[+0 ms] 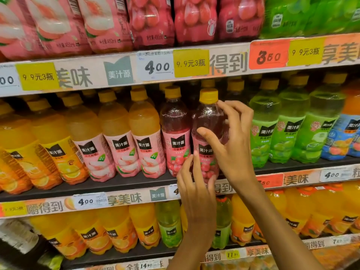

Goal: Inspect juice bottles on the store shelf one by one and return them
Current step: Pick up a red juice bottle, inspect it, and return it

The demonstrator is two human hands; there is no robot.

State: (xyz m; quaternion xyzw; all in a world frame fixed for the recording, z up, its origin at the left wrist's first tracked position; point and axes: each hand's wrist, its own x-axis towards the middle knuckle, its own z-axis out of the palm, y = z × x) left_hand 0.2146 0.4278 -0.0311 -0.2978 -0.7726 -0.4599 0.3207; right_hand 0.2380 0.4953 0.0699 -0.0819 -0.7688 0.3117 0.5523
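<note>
A red grape juice bottle (207, 121) with a yellow cap and pink label stands upright at the front of the middle shelf (120, 185), a little forward of its row. My right hand (233, 141) grips its upper body, thumb across the front and fingers curled round the right side near the neck. My left hand (194, 184) holds the bottle's lower end, fingers curled up round the label's base. A second red grape bottle (175, 131) stands just left of it.
Peach bottles (120, 145) and orange bottles (44, 145) fill the middle shelf to the left, green bottles (292, 129) to the right. Pink packs line the shelf above, larger orange and green bottles the shelf below. Price strips run along each shelf edge.
</note>
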